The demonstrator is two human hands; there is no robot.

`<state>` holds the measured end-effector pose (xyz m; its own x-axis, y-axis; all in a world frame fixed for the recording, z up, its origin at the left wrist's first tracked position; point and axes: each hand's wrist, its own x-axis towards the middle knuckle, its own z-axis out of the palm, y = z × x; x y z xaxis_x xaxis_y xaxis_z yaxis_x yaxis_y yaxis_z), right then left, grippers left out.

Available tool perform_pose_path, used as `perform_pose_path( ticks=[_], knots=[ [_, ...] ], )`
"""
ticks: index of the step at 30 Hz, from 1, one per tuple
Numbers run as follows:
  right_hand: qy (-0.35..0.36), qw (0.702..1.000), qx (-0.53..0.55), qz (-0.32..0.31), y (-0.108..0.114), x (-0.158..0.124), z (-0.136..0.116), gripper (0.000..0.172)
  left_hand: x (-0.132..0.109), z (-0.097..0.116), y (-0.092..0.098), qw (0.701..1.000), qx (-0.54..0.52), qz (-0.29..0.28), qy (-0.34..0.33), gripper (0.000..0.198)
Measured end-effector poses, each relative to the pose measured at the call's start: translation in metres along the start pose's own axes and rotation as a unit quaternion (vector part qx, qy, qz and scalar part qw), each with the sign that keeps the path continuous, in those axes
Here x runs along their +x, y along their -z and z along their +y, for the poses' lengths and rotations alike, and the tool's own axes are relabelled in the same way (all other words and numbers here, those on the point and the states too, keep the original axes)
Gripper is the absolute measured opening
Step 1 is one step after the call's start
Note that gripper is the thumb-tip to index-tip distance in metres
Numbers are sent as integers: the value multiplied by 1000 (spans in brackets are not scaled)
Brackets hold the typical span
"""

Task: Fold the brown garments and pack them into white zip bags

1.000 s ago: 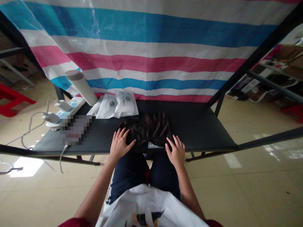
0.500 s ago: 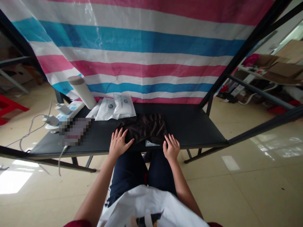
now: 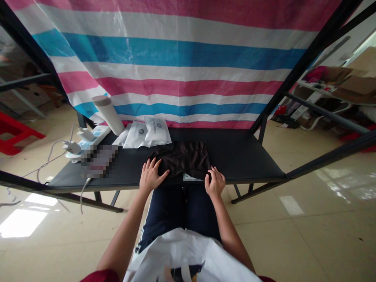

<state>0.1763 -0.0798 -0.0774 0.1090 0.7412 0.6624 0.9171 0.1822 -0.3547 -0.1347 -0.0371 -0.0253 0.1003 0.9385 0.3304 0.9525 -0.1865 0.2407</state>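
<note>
Cloth [image 3: 185, 158], dark brown and rumpled, lies on the black table [image 3: 243, 150] just ahead of me, between my two hands, its long axis running side to side. My left hand [image 3: 150, 175] is spread palm down at the cloth's near left corner, fingers resting on the fabric, thumb angled inward along the near edge. My right hand [image 3: 216, 183] is at the near right corner, fingers curled at the edge; I cannot tell whether they pinch it. Both hands are close, but my left covers more of the cloth. A pale card [image 3: 191, 178] shows at the cloth's near edge, and white packets [image 3: 135, 135] lie just beyond its far left corner.
</note>
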Motion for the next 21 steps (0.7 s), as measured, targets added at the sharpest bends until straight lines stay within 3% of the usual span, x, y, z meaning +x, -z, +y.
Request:
perform_pose_path(
  ticks=[5,8,12,16,21],
  knots=[
    [3,999,27,-31,9,1,6,40,2,-9,1,988,-94,98,68,57],
    [-32,996,29,-73,23,8,25,38,6,-26,5,984,-116,89,104,54],
    [-120,981,-59,-138,47,26,75,47,11,-61,12,991,-54,47,109,53],
    [-182,936,-177,-246,66,52,137,60,10,-95,20,993,21,35,114,54],
    [-298,887,-227,-268,82,85,215,71,4,-113,24,990,69,-1,126,62]
  ],
)
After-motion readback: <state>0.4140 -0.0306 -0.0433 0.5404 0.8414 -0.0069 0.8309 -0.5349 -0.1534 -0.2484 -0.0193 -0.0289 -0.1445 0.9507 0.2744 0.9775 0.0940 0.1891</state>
